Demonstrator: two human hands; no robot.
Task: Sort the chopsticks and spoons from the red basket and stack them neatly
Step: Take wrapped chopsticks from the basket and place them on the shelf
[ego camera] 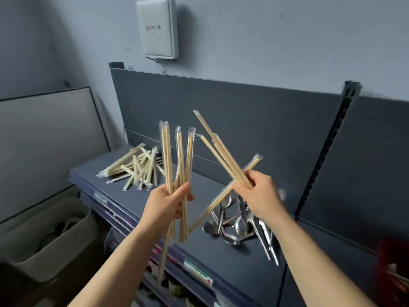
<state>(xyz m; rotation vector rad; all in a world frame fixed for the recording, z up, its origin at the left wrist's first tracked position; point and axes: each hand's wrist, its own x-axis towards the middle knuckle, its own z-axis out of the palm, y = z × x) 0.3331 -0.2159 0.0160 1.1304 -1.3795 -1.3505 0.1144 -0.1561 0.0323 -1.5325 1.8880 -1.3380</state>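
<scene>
My left hand (169, 203) grips a bunch of wrapped wooden chopsticks (168, 156) held upright above the shelf's front edge. My right hand (261, 191) grips several more wrapped chopsticks (221, 155) that fan up to the left, with one pair slanting down below the hand. A loose pile of wrapped chopsticks (137, 167) lies at the far left of the grey shelf (234, 258). Metal spoons (234, 224) lie in a heap on the shelf under my right hand. The red basket (392, 271) shows blurred at the right edge.
A dark back panel (254, 120) rises behind the shelf, with a slotted upright (332, 140) at the right. A pale bin (55, 238) stands on the floor at the left. A white box (158, 27) hangs on the wall above.
</scene>
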